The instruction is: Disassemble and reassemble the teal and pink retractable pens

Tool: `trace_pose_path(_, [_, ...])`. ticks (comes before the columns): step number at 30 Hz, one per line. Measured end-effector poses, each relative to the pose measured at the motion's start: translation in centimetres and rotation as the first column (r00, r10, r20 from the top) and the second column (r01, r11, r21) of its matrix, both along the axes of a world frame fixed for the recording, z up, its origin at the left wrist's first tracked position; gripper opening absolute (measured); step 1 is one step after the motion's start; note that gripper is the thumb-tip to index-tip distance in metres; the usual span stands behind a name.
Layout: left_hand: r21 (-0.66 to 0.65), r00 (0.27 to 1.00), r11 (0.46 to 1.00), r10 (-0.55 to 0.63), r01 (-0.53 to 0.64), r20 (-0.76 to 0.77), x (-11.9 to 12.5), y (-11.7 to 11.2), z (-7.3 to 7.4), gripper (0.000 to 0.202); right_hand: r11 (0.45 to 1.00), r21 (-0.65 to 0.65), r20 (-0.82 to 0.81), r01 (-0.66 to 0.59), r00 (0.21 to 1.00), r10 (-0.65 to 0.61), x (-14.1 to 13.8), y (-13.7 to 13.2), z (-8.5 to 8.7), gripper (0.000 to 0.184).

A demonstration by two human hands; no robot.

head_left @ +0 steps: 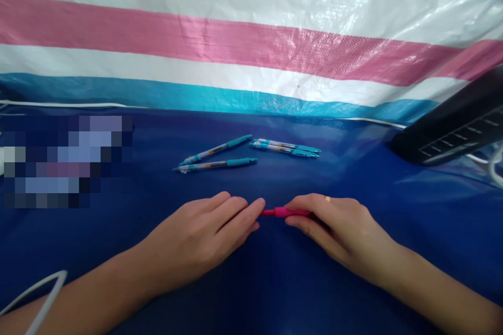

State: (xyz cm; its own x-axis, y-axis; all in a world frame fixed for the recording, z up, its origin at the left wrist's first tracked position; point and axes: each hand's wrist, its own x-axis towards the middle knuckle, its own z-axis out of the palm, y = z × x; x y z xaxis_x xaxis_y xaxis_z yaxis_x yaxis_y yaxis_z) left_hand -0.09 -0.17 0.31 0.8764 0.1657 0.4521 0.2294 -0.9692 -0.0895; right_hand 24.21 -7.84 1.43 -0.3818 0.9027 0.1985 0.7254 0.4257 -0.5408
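Between my two hands is a slim red-pink pen (281,212), lying roughly level above the blue surface. My right hand (341,222), with a ring on one finger, pinches its right part between thumb and fingers. From the other side, my left hand (218,227) has its fingers closed around the pen's left end, which they hide. Beyond the hands lie several teal pens with clear barrels: one slanted pen (216,149), another below it (218,164), and a close-set group of pens (286,147) to the right.
A blue covering (251,293) spreads under everything. Striped plastic sheeting (220,36) rises at the back. At the right stands a black object (451,120) with pale markings. A white cable (51,293) crosses my left forearm, and the left side holds a pixelated patch.
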Motion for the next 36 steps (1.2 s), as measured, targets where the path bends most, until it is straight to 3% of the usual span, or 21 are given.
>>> trace_pose_path(6, [-0.03,0.998,1.0,0.007,-0.009,-0.068,-0.28,0.09,-0.27,0.033,0.989,-0.134,0.0,-0.057,0.998,0.058,-0.07,0.38,0.43,0.013])
trace_pose_path(9, [-0.038,0.997,0.997,0.061,-0.062,-0.043,-0.06,0.24,-0.14,0.027,0.985,-0.146,-0.038,-0.09,0.996,0.086,0.04,0.46,0.54,0.024])
trace_pose_path(18, [-0.026,0.977,0.978,0.206,-0.207,-0.054,0.4,0.52,-0.01,0.035,0.993,-0.09,-0.085,0.083,0.992,-0.091,0.23,0.59,0.02,0.011])
trace_pose_path(25, [-0.055,0.972,0.971,0.23,-0.233,-0.052,0.18,0.47,-0.26,0.031,0.981,-0.05,-0.026,0.188,0.981,-0.19,0.47,0.66,-0.25,0.019])
trace_pose_path(36, [-0.072,0.986,0.984,0.162,-0.164,-0.028,0.19,0.49,-0.22,0.029,0.985,-0.171,-0.092,0.032,0.995,-0.049,0.12,0.45,-0.02,0.01])
